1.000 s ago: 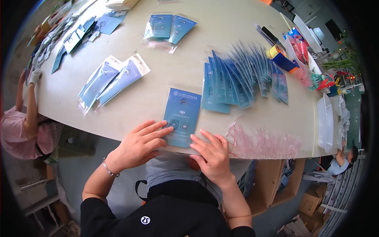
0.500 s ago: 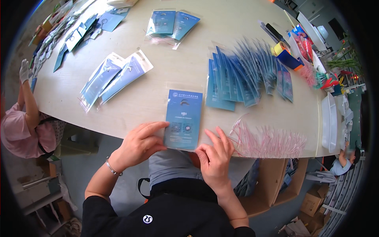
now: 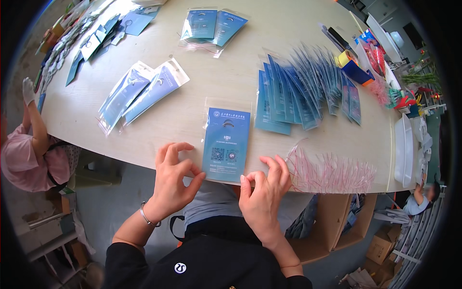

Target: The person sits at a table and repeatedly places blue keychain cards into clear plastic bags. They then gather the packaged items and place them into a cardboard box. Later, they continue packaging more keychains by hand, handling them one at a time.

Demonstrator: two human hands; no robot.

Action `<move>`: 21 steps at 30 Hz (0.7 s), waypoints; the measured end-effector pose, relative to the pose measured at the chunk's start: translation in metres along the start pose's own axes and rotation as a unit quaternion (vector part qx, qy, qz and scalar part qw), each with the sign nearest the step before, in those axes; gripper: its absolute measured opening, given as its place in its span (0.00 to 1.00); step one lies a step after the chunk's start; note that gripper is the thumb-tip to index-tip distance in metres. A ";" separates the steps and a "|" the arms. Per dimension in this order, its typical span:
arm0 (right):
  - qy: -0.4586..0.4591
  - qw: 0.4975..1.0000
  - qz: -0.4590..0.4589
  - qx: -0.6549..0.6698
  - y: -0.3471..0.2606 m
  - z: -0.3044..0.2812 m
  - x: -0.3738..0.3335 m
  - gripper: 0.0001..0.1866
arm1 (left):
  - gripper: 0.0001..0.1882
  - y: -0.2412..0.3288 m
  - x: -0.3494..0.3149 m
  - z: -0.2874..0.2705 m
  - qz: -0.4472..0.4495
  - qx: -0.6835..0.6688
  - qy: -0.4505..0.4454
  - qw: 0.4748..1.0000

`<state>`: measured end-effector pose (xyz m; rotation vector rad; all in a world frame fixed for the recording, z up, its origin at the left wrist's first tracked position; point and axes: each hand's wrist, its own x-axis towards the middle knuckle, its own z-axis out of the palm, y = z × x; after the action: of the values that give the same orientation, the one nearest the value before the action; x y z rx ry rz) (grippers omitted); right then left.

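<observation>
A blue card in a clear plastic bag [image 3: 226,144] lies flat at the table's near edge, between my two hands. My left hand [image 3: 175,173] is at the card's lower left, its thumb tip close to the edge and its fingers raised and spread. At the lower right corner, my right hand [image 3: 264,195] has its thumb tip by the bag and its fingers bent but apart. Neither hand grips anything that I can see. Right of the card, a long fanned row of bagged blue cards [image 3: 293,96] covers the table.
Pink-and-clear plastic strips [image 3: 332,173] lie along the near right edge. More bagged cards rest at left [image 3: 144,94] and far middle [image 3: 211,26]. A tape dispenser [image 3: 353,67] and white tray [image 3: 404,149] stand at right. Another person's gloved hand [image 3: 29,90] is far left.
My left fingers have lifted off the card's left side, and the thumb now points at its lower corner. The right hand has shifted slightly right. The card looks unmoved on the table.
</observation>
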<state>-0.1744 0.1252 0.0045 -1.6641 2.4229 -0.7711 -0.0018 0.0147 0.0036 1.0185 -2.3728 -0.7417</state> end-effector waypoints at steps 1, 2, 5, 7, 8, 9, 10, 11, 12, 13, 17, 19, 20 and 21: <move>0.004 1.000 0.000 0.002 0.000 -0.001 0.001 0.08 | 0.09 0.002 0.000 0.001 -0.001 0.009 0.000 1.000; 0.007 1.000 0.001 0.003 0.000 -0.001 0.003 0.08 | 0.09 0.004 0.000 0.002 -0.019 -0.007 0.014 1.000; 0.029 1.000 -0.004 0.007 0.001 -0.001 0.003 0.08 | 0.15 0.007 -0.005 0.006 0.026 0.002 0.022 0.999; 0.055 0.998 -0.022 0.015 0.001 0.002 0.004 0.07 | 0.21 0.000 -0.010 0.012 0.184 0.090 -0.016 0.979; 0.072 0.997 -0.033 0.021 -0.001 0.006 0.003 0.06 | 0.27 0.000 -0.010 0.014 0.209 0.072 -0.084 0.972; 0.092 0.995 -0.043 0.024 0.000 0.009 0.002 0.05 | 0.27 0.003 -0.010 0.020 0.217 0.109 -0.093 0.966; 0.098 0.992 -0.078 0.019 0.002 0.014 -0.001 0.06 | 0.28 0.007 -0.011 0.024 0.225 0.146 -0.102 0.958; 0.104 0.988 -0.114 0.014 0.006 0.020 -0.004 0.08 | 0.28 0.010 -0.014 0.025 0.221 0.163 -0.104 0.956; 0.110 0.983 -0.148 0.011 0.006 0.024 -0.006 0.10 | 0.28 0.012 -0.016 0.026 0.217 0.182 -0.107 0.953; 0.099 0.983 -0.157 -0.008 0.004 0.026 -0.008 0.15 | 0.29 0.013 -0.018 0.027 0.213 0.201 -0.109 0.950; 0.049 0.982 -0.155 -0.096 -0.003 0.024 -0.002 0.20 | 0.34 0.015 -0.012 0.027 0.168 0.147 -0.118 0.968; 0.038 0.985 -0.111 -0.127 0.002 0.020 0.013 0.23 | 0.33 0.015 0.010 0.013 0.158 0.081 -0.147 0.973; 0.032 0.985 -0.090 -0.142 0.006 0.017 0.023 0.25 | 0.34 0.011 0.019 0.008 0.134 0.131 -0.119 0.975; 0.016 0.983 -0.050 -0.178 0.018 0.015 0.031 0.30 | 0.35 0.003 0.029 0.001 0.119 0.175 -0.091 0.973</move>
<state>-0.1963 0.0975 -0.0106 -1.9179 2.6397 -0.3909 -0.0221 -0.0051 0.0106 0.8016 -2.7905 -0.3459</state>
